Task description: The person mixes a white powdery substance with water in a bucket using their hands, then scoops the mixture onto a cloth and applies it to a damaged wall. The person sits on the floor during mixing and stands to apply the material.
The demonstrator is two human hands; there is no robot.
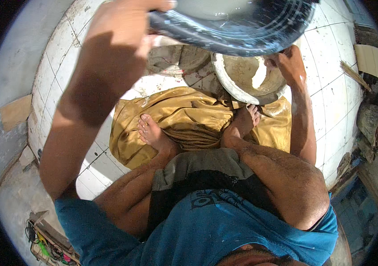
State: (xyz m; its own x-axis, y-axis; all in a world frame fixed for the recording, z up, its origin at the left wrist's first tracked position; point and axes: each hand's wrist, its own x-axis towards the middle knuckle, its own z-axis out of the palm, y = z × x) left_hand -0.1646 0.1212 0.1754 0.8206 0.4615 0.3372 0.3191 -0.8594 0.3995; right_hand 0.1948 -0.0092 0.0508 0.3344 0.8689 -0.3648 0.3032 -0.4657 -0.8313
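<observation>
On white tiles, left hand [122,17] fingers clamp the tilted dark basin [238,26]; right hand [289,62] grips the white bucket [242,84].

White tiled floor [331,106] carries yellow cloth [184,115] and white basin [242,80].

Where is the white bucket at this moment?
In the head view, the white bucket sits upper centre-right on the tiled floor, just beyond the yellow cloth, with the right hand gripping its rim.

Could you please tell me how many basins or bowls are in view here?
2. A dark basin is raised at the top, held at its rim by the left hand. A pale bowl sits on the tiled floor, with the right hand on its rim.
</observation>
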